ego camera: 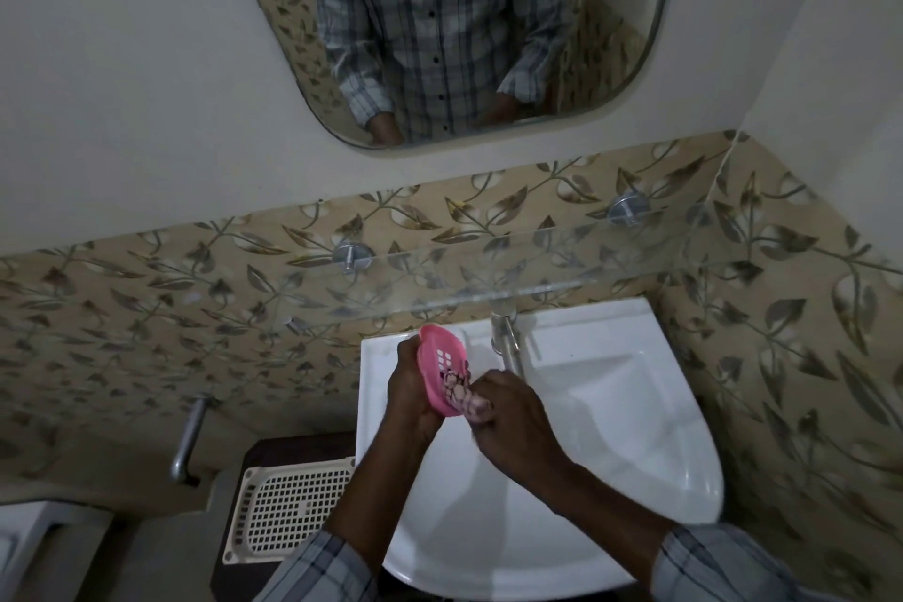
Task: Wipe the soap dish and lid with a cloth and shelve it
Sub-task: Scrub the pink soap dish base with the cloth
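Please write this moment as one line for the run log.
step: wiping | left hand: holds pink soap dish | right hand: presses patterned cloth into dish | place: over white sink | glass shelf: not yet used

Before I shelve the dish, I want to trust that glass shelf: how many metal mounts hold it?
2: left mount, right mount. Others may be hidden.
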A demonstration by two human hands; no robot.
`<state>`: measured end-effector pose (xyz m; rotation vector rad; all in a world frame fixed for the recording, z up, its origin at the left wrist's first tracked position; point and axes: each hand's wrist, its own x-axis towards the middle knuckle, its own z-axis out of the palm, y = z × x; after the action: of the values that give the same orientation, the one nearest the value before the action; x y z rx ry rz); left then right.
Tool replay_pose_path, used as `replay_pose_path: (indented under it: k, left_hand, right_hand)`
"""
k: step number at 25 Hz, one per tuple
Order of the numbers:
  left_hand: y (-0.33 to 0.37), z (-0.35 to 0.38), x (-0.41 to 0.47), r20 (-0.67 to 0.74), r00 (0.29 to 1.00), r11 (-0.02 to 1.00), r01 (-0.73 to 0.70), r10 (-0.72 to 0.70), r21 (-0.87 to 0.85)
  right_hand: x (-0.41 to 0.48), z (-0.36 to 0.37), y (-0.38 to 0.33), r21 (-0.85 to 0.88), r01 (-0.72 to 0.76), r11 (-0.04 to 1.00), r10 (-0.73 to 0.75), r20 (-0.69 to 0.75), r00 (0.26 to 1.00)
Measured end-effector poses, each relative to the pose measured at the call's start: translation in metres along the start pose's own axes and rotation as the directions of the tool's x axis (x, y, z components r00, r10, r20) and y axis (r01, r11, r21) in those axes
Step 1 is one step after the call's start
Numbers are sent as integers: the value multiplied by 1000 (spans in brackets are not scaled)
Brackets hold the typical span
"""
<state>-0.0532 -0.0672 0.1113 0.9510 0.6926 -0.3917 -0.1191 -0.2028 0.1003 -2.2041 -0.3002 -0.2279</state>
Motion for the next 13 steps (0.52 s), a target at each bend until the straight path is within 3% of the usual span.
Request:
replay_pose_path:
  k: [1, 2, 3, 4, 5, 6, 7, 8, 9, 10, 11, 12, 13]
  left_hand:
    - [-7, 0, 1, -24, 997, 996, -78, 79, 46]
    - [-15, -1, 2, -20, 986, 981, -162, 165, 111]
    - [-23, -1, 0, -3, 973, 961, -229, 233, 157]
    - [-28, -1, -4, 16, 972, 960, -233, 234, 155]
    - [-30, -1, -8, 36, 980, 973, -199, 197, 116]
    - [-30, -3, -8, 51, 988, 985, -150, 146, 86]
    - [-26, -5, -7, 57, 995, 994, -82, 78, 67]
    - [-20, -9, -5, 62, 998, 998, 1, -5, 62]
    - [-15, -15, -5, 57, 995, 995, 75, -78, 62]
    - [-11, -19, -3, 53, 992, 992, 112, -114, 51]
    - [-10, -20, -2, 56, 991, 993, 116, -118, 36]
    - [-13, -20, -3, 43, 995, 996, 84, -85, 39]
    - [-18, -20, -4, 27, 1000, 998, 12, -14, 69]
  right_hand:
    - [9, 1, -9, 193, -284, 939, 278, 58, 959]
    - [19, 1, -18, 371, -532, 761, 508, 169, 845]
    - [27, 0, -24, 467, -657, 592, 617, 262, 742]
    - [32, 0, -28, 486, -680, 549, 634, 288, 717]
    - [35, -1, -28, 433, -625, 650, 590, 231, 774]
    - [32, -2, -26, 319, -483, 815, 464, 138, 875]
    - [26, -6, -24, 206, -269, 941, 252, 102, 962]
    - [18, -10, -18, 105, -24, 994, 12, 107, 994]
    - [11, -16, -5, -3, 207, 978, -205, 143, 968]
    - [9, -21, 10, -97, 353, 930, -328, 207, 922]
    - [5, -22, 20, -130, 393, 910, -354, 248, 902]
    - [1, -20, 20, -97, 289, 952, -258, 248, 934]
    - [0, -14, 14, 17, 65, 998, -67, 216, 974]
